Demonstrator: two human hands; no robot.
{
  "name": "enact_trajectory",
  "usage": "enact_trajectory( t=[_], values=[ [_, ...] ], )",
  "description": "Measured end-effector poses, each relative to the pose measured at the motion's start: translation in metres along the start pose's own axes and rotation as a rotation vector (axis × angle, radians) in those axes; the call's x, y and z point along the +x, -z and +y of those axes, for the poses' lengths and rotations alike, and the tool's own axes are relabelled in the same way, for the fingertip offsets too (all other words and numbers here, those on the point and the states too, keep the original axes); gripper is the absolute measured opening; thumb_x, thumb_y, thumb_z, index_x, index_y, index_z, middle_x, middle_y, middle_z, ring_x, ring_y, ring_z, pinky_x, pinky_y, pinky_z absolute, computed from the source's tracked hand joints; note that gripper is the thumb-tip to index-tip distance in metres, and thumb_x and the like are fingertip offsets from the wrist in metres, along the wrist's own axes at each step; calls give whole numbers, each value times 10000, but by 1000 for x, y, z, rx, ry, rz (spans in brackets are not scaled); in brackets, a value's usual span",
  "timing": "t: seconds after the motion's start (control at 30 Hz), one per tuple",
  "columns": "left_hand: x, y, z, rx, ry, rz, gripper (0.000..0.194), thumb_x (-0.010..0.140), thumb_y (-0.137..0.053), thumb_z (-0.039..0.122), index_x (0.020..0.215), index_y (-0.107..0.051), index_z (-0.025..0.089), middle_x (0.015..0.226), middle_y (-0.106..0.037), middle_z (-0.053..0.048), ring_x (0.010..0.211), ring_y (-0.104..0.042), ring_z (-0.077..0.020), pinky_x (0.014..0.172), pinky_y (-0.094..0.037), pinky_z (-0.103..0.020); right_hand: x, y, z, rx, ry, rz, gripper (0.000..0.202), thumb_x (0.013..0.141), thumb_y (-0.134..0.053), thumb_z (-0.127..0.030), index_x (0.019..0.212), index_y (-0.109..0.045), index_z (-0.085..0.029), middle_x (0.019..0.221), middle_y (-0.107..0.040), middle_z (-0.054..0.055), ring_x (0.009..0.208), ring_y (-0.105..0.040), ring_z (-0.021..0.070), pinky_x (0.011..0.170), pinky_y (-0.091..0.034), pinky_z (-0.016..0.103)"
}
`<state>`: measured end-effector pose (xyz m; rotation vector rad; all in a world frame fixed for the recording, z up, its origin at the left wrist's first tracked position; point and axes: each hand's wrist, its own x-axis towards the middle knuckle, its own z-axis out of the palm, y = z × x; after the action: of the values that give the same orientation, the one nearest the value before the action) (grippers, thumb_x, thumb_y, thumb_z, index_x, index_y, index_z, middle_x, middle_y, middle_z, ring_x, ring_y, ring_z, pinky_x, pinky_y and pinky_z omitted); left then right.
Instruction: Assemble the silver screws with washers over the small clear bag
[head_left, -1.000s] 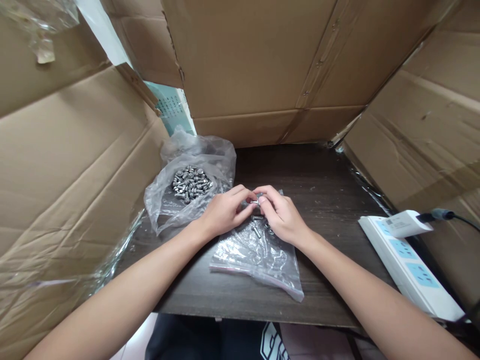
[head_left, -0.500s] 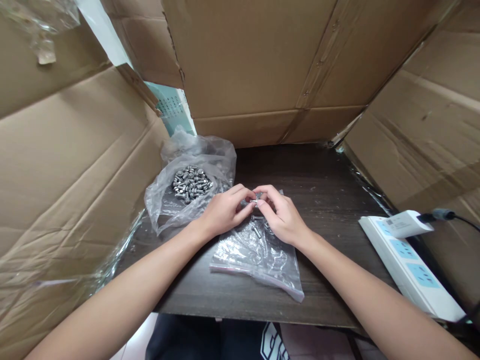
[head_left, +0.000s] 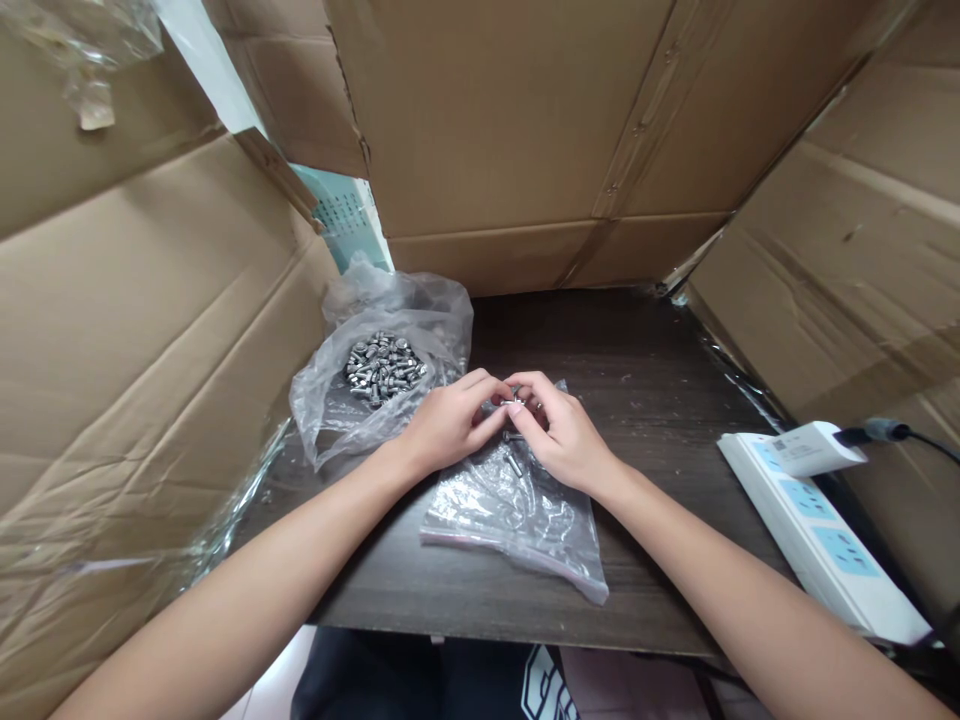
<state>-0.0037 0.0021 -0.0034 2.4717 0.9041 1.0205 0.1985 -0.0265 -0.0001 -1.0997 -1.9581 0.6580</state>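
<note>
Above the far end of a flat zip bag (head_left: pixel 517 530), my two hands meet fingertip to fingertip. My left hand (head_left: pixel 457 418) pinches a small silvery bolt (head_left: pixel 512 403), mostly covered by the fingers. The fingers of my right hand (head_left: pixel 559 425) close on the bolt's other end; whether a nut or washer is there I cannot make out. Just below, a loose bolt (head_left: pixel 514 466) lies on the zip bag, and another sits partly under my right hand. To the left, an open plastic bag (head_left: pixel 330 400) holds a heap of bolts (head_left: pixel 384 368).
Cardboard walls (head_left: pixel 517 120) enclose the dark wooden table (head_left: pixel 645 360) at the back and both sides. A white power strip (head_left: pixel 825 540) with a plugged-in adapter (head_left: pixel 814 447) and black cable lies along the right. The table's front edge is close to my lap.
My right thumb and fingers have shifted slightly around the bolt, covering more of it and of the pieces beneath. My left hand has hardly moved.
</note>
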Motion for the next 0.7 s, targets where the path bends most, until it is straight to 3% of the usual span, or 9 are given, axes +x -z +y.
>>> enact_trajectory(
  t=[0.13, 0.27, 0.37, 0.6, 0.7],
  values=[
    [0, 1, 1, -5, 15, -4, 127, 1021, -575, 257, 1084, -651, 178, 998, -654, -35, 639, -566, -102, 637, -438, -249, 0, 0, 1, -20, 15, 46, 328, 937, -607, -254, 1256, -565, -192, 1053, -678, 66, 767, -623, 167, 703, -500, 307],
    [0, 1, 1, -17, 20, -11, 130, 1027, -580, 268, 1085, -652, 177, 999, -658, -34, 628, -560, -98, 623, -431, -247, 1, 2, 0, -18, -9, 26, 243, 1054, -463, -316, 1243, -559, -197, 854, -679, 24, 745, -645, 181, 708, -479, 314],
    [0, 1, 1, -19, 25, -15, 132, 1027, -585, 273, 1086, -653, 177, 997, -659, -34, 626, -562, -99, 629, -436, -249, 1, 3, -1, -31, -10, 24, 238, 1057, -436, -295, 1235, -558, -196, 766, -645, 1, 678, -619, 171, 680, -459, 309],
    [0, 1, 2, -10, 15, -5, 126, 1021, -582, 259, 1082, -654, 177, 997, -656, -32, 632, -567, -100, 622, -432, -246, 0, 1, 0, -19, -1, 53, 364, 921, -599, -259, 1276, -554, -189, 1040, -664, 62, 773, -617, 167, 665, -490, 296],
    [0, 1, 2, -6, 1, -1, 115, 1012, -581, 237, 1074, -652, 172, 996, -659, -35, 634, -561, -101, 616, -421, -245, 0, 2, -1, -22, -28, 0, 324, 984, -561, -314, 1281, -547, -186, 918, -666, 30, 702, -598, 158, 650, -465, 300]
  ],
)
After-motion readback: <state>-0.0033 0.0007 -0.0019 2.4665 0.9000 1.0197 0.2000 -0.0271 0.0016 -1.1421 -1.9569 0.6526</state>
